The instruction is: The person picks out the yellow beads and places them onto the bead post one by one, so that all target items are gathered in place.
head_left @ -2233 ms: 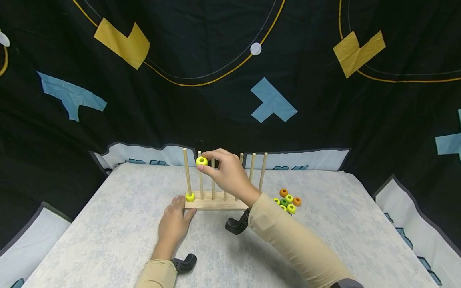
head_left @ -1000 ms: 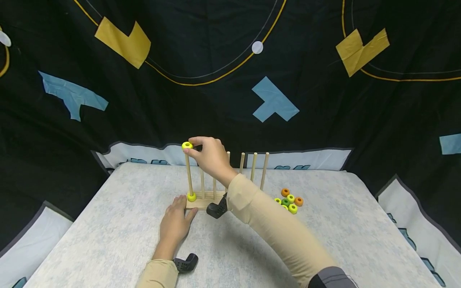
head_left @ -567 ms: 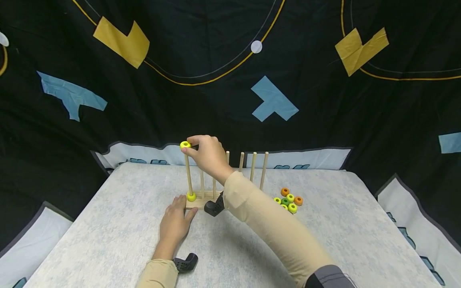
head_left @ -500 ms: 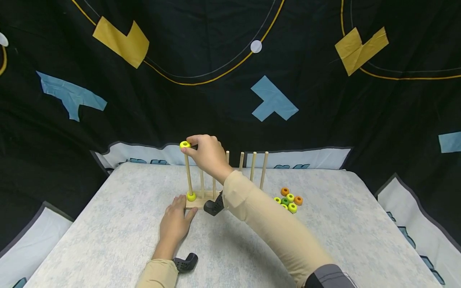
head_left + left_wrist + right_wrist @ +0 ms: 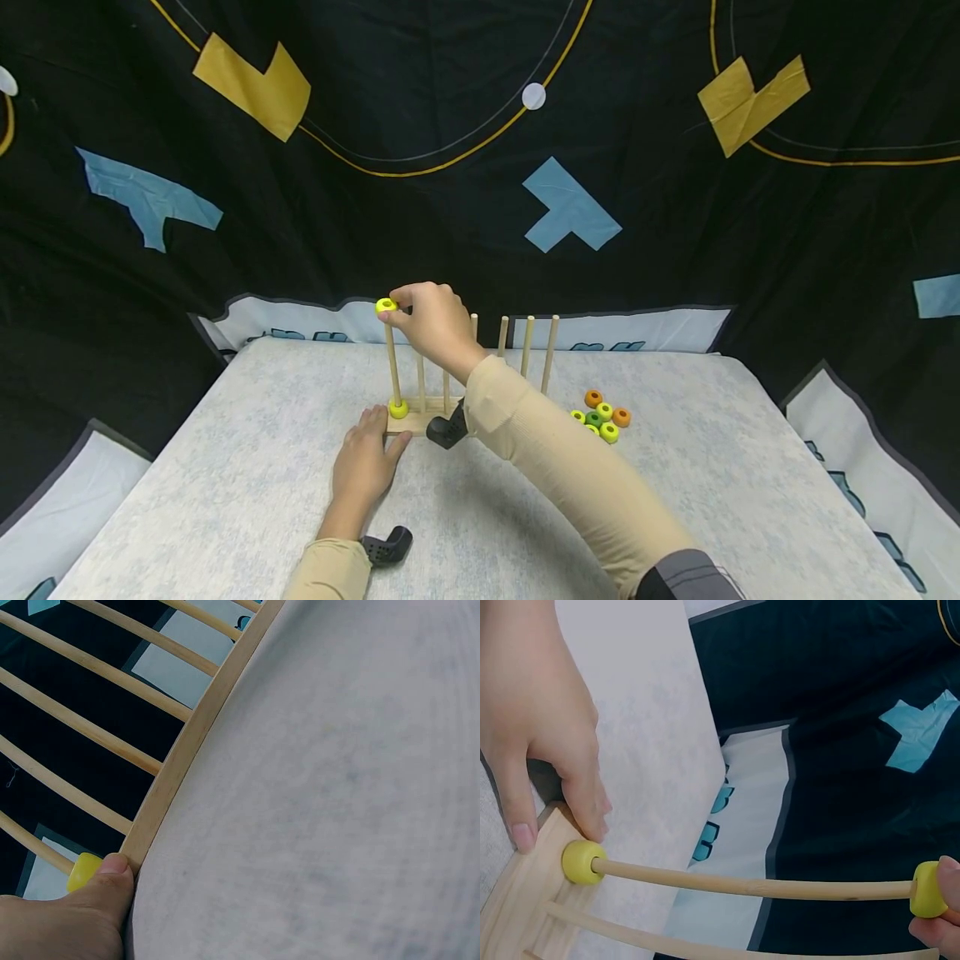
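My right hand (image 5: pixel 438 327) pinches a yellow bead (image 5: pixel 386 306) between thumb and fingers at the top of the leftmost peg (image 5: pixel 392 358). In the right wrist view the peg's end meets the held bead (image 5: pixel 928 891). A second yellow bead (image 5: pixel 398 409) sits at the foot of that same peg, on the wooden base (image 5: pixel 408 424) of the peg rack. My left hand (image 5: pixel 363 467) holds the left end of the base, its thumb (image 5: pixel 112 870) on the front edge. My right forearm hides part of the rack.
Several loose beads lie to the right of the rack, among them an orange bead (image 5: pixel 621 417), a green bead (image 5: pixel 594 419) and a yellow bead (image 5: pixel 608 432). More upright pegs (image 5: pixel 550 354) stand along the base. A black curtain (image 5: pixel 450 233) hangs behind the table (image 5: pixel 225 483).
My right hand has brought the yellow bead left and up to the top of the leftmost peg, then lowered it very slightly. The left hand stays at the base.
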The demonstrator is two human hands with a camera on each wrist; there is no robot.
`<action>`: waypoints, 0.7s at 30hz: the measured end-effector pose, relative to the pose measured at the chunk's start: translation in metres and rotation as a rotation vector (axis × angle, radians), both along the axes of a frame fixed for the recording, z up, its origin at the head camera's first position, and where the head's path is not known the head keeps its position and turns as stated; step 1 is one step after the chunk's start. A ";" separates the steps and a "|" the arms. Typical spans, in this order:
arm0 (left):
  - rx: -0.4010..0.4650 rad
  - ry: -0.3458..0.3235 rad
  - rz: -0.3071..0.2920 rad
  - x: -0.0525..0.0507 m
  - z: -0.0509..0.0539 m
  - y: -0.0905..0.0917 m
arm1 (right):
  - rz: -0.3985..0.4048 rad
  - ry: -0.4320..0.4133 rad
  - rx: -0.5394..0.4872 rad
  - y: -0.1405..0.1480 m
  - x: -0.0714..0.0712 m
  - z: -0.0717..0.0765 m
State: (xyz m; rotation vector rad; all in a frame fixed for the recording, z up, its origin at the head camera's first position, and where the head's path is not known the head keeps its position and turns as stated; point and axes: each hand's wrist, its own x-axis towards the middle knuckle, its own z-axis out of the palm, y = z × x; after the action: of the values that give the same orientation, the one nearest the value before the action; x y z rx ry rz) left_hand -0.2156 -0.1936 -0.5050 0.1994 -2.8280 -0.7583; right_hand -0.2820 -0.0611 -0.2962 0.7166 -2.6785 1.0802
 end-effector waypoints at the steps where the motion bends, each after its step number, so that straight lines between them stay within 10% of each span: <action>1: 0.000 0.001 0.001 0.000 0.000 0.000 | 0.001 0.003 0.003 0.000 0.000 0.000; 21: -0.007 0.009 -0.003 0.000 -0.001 0.000 | -0.006 0.032 0.039 -0.002 0.001 -0.003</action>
State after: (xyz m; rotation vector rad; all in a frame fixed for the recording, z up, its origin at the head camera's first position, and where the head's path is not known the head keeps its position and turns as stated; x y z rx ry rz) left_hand -0.2158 -0.1936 -0.5060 0.1905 -2.8226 -0.7477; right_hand -0.2811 -0.0630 -0.2997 0.7257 -2.6801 1.0084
